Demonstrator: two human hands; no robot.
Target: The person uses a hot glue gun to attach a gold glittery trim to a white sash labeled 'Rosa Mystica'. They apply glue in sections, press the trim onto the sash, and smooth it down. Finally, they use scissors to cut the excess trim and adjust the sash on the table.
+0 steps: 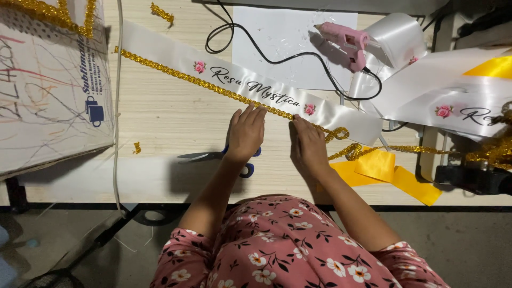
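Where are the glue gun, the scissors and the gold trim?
Glue gun [346,38], head view, on its pink body.
Scissors [200,156], head view, on the blades left of the left hand.
Gold trim [176,72], head view, on the stretch along the white sash's lower edge.

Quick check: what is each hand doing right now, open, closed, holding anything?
Left hand: open, fingers flat on the gold trim along the white sash, gripping nothing.
Right hand: open, fingertips on the same trim, gripping nothing.
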